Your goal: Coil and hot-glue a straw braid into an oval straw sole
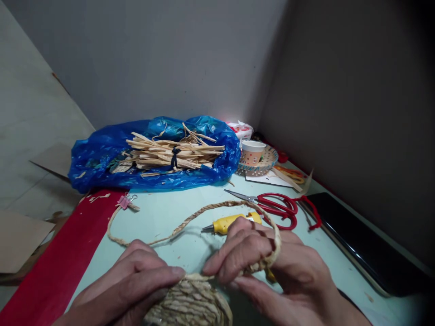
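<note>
At the bottom of the head view is a rounded piece of coiled straw rope (190, 302), its rows stacked closely. My left hand (131, 280) grips its upper left side, thumb and fingers pressed at the rim. My right hand (268, 267) pinches the twisted straw cord (200, 211) close to that rim. From there the cord loops over my right fingers, runs left across the table and ends at a pink binder clip (125, 202). Just beyond my right hand lies a yellow glue gun (224, 223), partly hidden by the fingers.
Red-handled scissors (277, 204) lie behind the glue gun. A blue plastic bag (98, 158) holds a tied bundle of dry straw (163, 153). At the back right, a paper cup (253, 153) sits in a woven basket (268, 160). A black flat device (360, 240) lies along the right wall.
</note>
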A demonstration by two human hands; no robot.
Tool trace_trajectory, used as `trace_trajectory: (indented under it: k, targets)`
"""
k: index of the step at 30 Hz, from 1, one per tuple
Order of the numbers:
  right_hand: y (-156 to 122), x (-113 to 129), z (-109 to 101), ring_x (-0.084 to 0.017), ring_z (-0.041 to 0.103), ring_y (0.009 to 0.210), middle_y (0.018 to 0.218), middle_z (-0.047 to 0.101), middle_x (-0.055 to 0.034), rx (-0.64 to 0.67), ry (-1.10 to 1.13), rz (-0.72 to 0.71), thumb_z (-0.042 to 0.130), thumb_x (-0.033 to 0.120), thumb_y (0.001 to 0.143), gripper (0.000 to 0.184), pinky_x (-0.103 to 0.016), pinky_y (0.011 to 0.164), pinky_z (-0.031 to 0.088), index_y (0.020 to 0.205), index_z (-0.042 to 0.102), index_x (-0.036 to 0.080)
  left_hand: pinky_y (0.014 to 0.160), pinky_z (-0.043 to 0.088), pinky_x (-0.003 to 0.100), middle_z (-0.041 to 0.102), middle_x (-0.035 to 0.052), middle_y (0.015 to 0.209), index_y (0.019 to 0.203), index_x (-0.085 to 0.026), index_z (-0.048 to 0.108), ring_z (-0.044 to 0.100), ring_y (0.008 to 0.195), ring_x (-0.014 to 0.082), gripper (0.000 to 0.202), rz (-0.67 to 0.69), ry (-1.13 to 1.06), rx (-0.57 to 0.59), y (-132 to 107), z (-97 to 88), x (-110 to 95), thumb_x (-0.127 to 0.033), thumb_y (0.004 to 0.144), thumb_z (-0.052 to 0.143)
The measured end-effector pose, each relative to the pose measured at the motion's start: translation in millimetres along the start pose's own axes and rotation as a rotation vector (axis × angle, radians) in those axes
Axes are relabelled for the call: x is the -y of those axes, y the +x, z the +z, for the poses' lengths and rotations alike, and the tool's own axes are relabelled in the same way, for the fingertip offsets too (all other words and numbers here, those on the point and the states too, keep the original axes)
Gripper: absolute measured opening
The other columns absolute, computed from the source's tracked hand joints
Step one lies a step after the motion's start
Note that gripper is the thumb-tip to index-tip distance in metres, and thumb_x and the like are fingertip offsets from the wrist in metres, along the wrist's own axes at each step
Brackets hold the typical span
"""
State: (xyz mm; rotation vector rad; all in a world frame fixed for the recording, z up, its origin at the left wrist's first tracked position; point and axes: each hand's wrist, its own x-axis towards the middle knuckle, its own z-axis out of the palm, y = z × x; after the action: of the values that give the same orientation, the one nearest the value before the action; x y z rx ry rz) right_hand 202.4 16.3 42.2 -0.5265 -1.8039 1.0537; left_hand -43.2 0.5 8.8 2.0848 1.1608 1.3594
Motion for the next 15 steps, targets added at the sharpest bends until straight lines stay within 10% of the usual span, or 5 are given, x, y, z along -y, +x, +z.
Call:
trace_trajectory:
  k: [8,15]
  targets:
    - [-2.4,-5.9,2.1,-0.016,0.073,0.086,0.096,0.08,-0.0065,0.003,0.001,-0.014,0.064,-0.005,0.084,0.026,-0.031,0.09,0.054,0.096,0.072,0.017,0.059,0.058,0.036,0.072,0.0032,0.067,0.105,-0.036,0.08,0.067,0.069,0.0259,0.027,0.034,0.021,-0.073,4.4,9.6,-2.5,-0.046,0.081,0.074]
    - [-6.1,-8.7,5.7,-0.017,0.072,0.077,0.089,0.081,-0.006,-0.093,-0.022,-0.055,0.071,0.004,0.086,0.019,-0.034,0.082,0.055,0.098,0.073,0.019,0.065,0.058,0.032,0.077,-0.0006,0.08,0.12,-0.036,0.072,0.07,0.07,0.0203,0.037,0.117,-0.009,0.166,-4.6,-12.4,14.0,-0.018,0.089,0.066]
